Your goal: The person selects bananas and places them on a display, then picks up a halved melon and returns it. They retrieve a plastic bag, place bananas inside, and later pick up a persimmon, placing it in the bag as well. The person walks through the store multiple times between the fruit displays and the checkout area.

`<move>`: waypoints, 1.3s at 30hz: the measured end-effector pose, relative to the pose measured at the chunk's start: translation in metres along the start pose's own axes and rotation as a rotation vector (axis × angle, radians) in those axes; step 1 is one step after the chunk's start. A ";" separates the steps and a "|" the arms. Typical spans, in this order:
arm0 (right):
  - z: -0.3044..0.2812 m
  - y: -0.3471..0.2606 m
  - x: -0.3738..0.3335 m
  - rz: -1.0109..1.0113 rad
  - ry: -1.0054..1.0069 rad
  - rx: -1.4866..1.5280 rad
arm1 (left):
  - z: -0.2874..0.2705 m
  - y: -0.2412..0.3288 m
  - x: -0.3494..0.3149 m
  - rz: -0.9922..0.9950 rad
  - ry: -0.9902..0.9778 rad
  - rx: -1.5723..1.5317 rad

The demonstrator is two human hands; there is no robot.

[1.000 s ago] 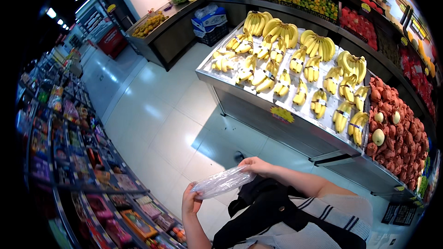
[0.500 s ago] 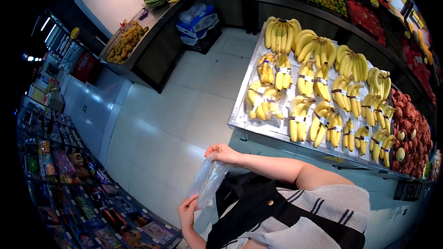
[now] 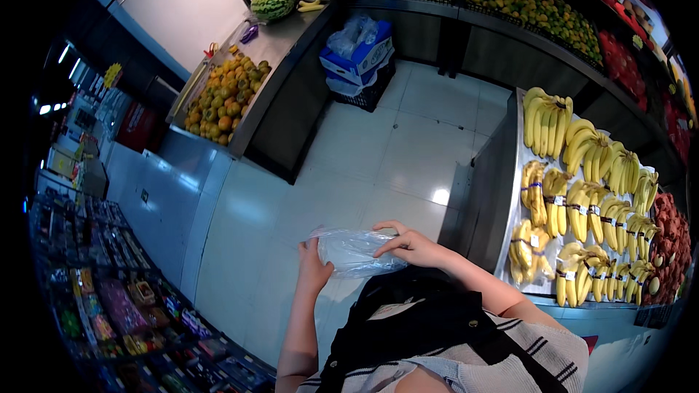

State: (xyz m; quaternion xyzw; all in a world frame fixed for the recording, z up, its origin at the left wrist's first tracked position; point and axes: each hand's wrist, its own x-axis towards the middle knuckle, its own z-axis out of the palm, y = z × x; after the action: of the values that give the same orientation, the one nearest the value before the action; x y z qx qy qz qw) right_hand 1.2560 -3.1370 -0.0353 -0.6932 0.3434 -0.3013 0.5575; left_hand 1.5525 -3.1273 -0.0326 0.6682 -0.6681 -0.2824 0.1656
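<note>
Bag (image 3: 353,256) now level, formerly slanted; left hand (image 3: 314,267) pinches left end; right hand (image 3: 418,248) touches right, closure unclear.

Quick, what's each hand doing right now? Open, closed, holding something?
Left hand: holding the clear plastic bag at its left end.
Right hand: partly open, touching the bag's right side; can't tell if it grips.
</note>
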 end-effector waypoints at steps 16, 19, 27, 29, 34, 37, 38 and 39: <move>-0.287 0.102 0.502 0.158 -0.064 -0.309 | -0.128 0.004 0.501 0.082 -0.061 -0.353; -0.335 0.105 0.606 -0.025 -0.009 -0.156 | -0.151 -0.022 0.590 0.054 0.074 -0.396; -0.477 0.154 0.847 0.114 0.499 -0.116 | -0.230 -0.084 0.851 0.108 0.242 -0.282; -0.518 0.162 0.904 0.175 0.501 -0.274 | -0.247 -0.081 0.911 0.013 0.256 -0.333; -0.603 0.217 1.070 0.167 0.435 -0.596 | -0.262 -0.094 1.029 -0.029 0.263 -0.374; -0.661 0.273 1.170 0.176 0.387 -0.776 | -0.255 -0.099 1.082 -0.113 0.247 -0.304; -0.677 0.278 1.200 0.212 0.369 -0.834 | -0.253 -0.098 1.099 -0.133 0.257 -0.271; -0.686 0.284 1.232 0.252 0.342 -0.887 | -0.252 -0.104 1.112 -0.157 0.269 -0.240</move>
State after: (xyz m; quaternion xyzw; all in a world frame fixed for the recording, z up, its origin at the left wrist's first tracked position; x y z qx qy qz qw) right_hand 1.3851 -4.5664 -0.1357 -0.7574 0.6064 -0.1660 0.1760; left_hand 1.7287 -4.2583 -0.0709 0.7256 -0.5472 -0.2802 0.3091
